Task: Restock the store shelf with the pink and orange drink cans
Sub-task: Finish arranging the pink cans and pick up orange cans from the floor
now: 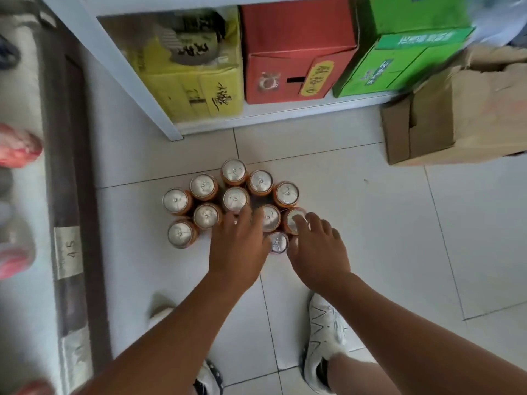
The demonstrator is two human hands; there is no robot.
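Note:
Several orange drink cans (204,187) with silver tops stand upright in a tight cluster on the white tiled floor. One pink can (278,242) stands at the cluster's near edge, between my two hands. My left hand (236,249) is spread over the near middle of the cluster, its fingertips lying on can tops; whatever is under the palm is hidden. My right hand (316,248) reaches in from the right with its fingers spread. Its forefinger lies on the top of the rightmost near orange can (291,223), and its thumb is beside the pink can.
The white shelf's (285,115) bottom level, just beyond the cans, holds a yellow carton (196,81), a red carton (296,52) and green cartons (399,67). An open cardboard box (462,115) sits on the floor at right. A dark shelf edge (68,195) runs along the left. My shoes (325,337) are below.

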